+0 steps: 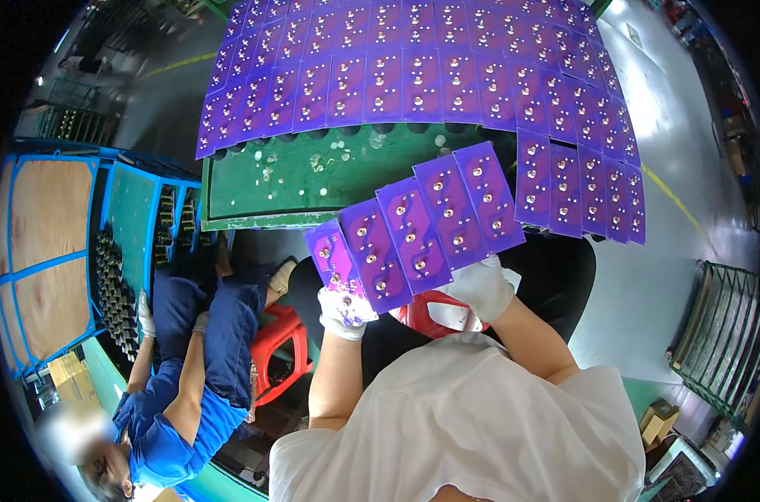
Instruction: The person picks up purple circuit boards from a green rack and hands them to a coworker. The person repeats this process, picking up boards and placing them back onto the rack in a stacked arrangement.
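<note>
Both my hands wear white gloves and hold a fanned row of several purple rectangular panels [406, 237] in front of me. Small round metal pieces sit on each panel's face. My left hand [345, 316] is closed on the lower left end of the row, where light glares on the panel. Beneath the right part, my right hand [484, 290] grips the lower edge, its fingertips partly hidden by the panels. Something red and white [441, 315] shows between my hands, below the row; its kind is unclear.
Rows of similar panels [417, 84] cover the far part of a green table [313, 180], with pale round bits on its near part. At left, a person in blue [175, 427] sits near a red stool [281, 356] and a blue-framed rack [49, 259]. A green wire rack [719, 335] stands right.
</note>
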Demonstrator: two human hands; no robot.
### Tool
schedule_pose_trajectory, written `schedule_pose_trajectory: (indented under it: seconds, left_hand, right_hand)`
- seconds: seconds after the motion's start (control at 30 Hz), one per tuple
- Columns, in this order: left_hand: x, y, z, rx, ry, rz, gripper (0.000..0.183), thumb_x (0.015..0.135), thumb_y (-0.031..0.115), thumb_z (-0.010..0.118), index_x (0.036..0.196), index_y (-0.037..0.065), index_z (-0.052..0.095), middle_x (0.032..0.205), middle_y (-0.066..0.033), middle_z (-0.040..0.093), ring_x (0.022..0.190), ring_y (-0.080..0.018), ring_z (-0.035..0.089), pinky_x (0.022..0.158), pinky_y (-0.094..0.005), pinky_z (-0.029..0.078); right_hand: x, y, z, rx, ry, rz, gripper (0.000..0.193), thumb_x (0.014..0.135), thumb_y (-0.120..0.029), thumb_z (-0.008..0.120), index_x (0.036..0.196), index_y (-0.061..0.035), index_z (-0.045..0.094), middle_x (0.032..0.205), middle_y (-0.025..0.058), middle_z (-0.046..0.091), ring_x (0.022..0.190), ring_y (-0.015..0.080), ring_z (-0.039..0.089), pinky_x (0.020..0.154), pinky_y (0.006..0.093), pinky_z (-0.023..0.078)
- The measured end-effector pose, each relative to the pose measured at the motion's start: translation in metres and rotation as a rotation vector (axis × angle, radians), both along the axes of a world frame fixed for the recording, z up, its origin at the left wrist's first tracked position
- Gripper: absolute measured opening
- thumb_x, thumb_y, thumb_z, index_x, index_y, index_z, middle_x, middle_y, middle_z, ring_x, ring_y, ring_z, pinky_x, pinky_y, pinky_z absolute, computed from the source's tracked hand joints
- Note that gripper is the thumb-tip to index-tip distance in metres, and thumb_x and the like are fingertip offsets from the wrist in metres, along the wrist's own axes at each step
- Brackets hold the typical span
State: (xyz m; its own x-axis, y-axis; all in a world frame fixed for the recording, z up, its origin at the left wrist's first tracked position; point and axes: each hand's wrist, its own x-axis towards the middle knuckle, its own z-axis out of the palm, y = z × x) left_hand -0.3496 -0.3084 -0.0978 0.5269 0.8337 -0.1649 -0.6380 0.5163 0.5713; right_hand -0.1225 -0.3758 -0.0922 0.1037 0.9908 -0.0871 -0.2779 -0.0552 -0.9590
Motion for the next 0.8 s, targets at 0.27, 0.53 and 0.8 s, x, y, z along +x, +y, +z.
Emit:
schedule_pose_trajectory:
  seconds: [0.27, 0.53, 0.8]
  left_hand:
    - [0.008, -0.002, 0.001, 0.109, 0.142, 0.078, 0.049, 0.094, 0.018, 0.049, 0.139, 0.003, 0.036, 0.136, -0.0129, 0.048, 0.119, -0.0243, 0.052, 0.097, -0.0406, 0.047]
    - [0.002, -0.003, -0.013, 0.275, 0.424, 0.060, 0.052, 0.092, 0.023, 0.054, 0.138, 0.005, 0.038, 0.137, -0.0121, 0.046, 0.123, -0.0233, 0.049, 0.102, -0.0417, 0.042]
    - [-0.011, -0.018, -0.007, 0.203, 0.417, 0.185, 0.057, 0.087, 0.023, 0.062, 0.136, 0.005, 0.040, 0.132, -0.0104, 0.052, 0.118, -0.0216, 0.053, 0.098, -0.0374, 0.044]
  right_hand:
    - [0.036, -0.004, 0.011, -0.112, -0.205, -0.089, 0.040, 0.089, -0.032, 0.058, 0.125, -0.0166, 0.052, 0.125, -0.0037, 0.058, 0.118, 0.0124, 0.052, 0.102, 0.0331, 0.039]
    - [0.024, 0.002, -0.008, 0.099, 0.296, -0.080, 0.047, 0.093, -0.020, 0.052, 0.137, -0.0087, 0.039, 0.132, 0.0051, 0.052, 0.118, 0.0202, 0.053, 0.099, 0.0371, 0.044]
    - [0.017, 0.013, 0.030, 0.129, -0.597, 0.035, 0.048, 0.083, -0.020, 0.068, 0.127, -0.0104, 0.051, 0.118, 0.0027, 0.061, 0.109, 0.0156, 0.057, 0.093, 0.0336, 0.047]
